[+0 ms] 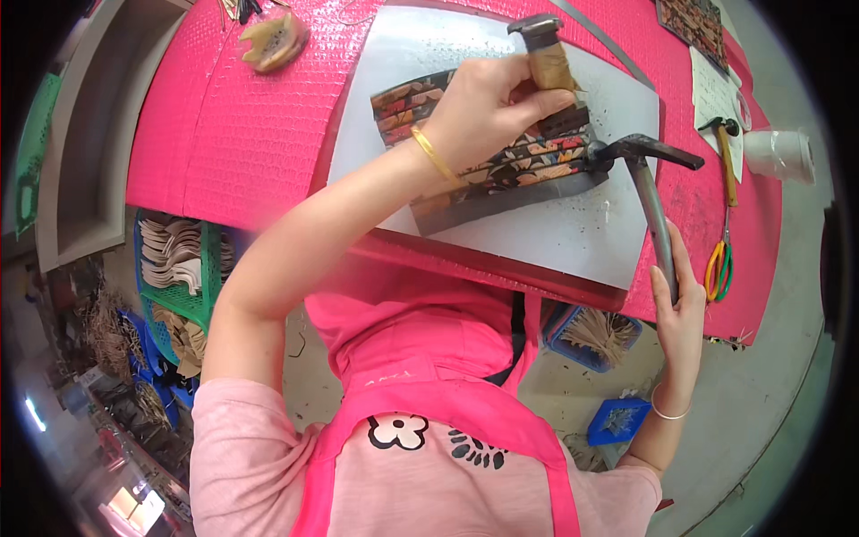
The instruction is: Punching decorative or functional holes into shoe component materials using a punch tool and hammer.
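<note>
My left hand (501,97) is closed around the tan wrapped shaft of a punch-like tool (548,61) with a dark metal top. Its lower end is hidden behind my fingers, over a patterned piece (528,168) of dark strips with red, orange and cream print. That piece lies slantwise on a whitish board (582,242) dotted with small dark bits. In my right hand (682,300) is a hammer (651,201) with a grey metal handle, gripped near its lower end. The hammer's black head is beside the patterned piece's right end; whether they touch, I cannot tell.
A pink-covered table (242,134) carries the board. A tan lump (273,43) sits at the far left. On the right are another hammer (725,152), scissors (718,270) and a white roll (778,156). Below the table stand a green crate (192,300) and a blue basket (573,353).
</note>
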Motion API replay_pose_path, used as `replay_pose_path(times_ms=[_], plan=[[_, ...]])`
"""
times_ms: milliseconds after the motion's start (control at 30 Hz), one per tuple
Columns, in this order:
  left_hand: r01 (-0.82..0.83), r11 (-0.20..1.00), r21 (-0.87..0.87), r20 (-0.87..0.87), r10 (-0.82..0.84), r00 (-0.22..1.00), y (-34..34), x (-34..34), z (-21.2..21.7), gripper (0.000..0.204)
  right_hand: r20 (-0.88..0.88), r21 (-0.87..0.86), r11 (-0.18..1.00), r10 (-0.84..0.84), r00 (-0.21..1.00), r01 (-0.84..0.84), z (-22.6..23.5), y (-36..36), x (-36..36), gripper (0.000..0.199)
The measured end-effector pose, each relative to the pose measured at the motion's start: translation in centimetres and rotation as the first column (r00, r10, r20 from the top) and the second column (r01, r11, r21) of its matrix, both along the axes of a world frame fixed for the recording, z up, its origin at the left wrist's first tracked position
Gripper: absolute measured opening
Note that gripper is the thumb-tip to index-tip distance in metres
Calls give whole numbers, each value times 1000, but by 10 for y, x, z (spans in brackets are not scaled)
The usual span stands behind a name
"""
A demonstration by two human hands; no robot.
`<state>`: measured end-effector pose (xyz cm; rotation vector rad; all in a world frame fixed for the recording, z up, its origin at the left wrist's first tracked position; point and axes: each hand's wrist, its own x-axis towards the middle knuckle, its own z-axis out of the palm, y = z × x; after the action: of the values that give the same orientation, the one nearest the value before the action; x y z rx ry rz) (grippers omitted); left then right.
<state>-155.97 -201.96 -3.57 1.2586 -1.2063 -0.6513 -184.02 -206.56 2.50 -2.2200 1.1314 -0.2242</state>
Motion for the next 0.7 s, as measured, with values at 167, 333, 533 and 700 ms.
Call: replay_pose_path(times_ms=[167,333,533,700], plan=[[-10,999,-50,476,33,879,0,-6,-5,23,72,-20,999,29,997,-28,-17,-10,-22,45],[4,1000,-3,516,-2,857,-2,-5,-11,22,72,53,998,-24,997,20,-15,-8,-14,45],[16,1000,-18,557,-3,830,-3,-4,-15,23,107,-2,1000,7,994,-7,-25,-12,-25,45],[54,988,-141,601,42,798,-3,-8,-17,26,58,243,966,-107,993,90,-25,-20,-50,47]])
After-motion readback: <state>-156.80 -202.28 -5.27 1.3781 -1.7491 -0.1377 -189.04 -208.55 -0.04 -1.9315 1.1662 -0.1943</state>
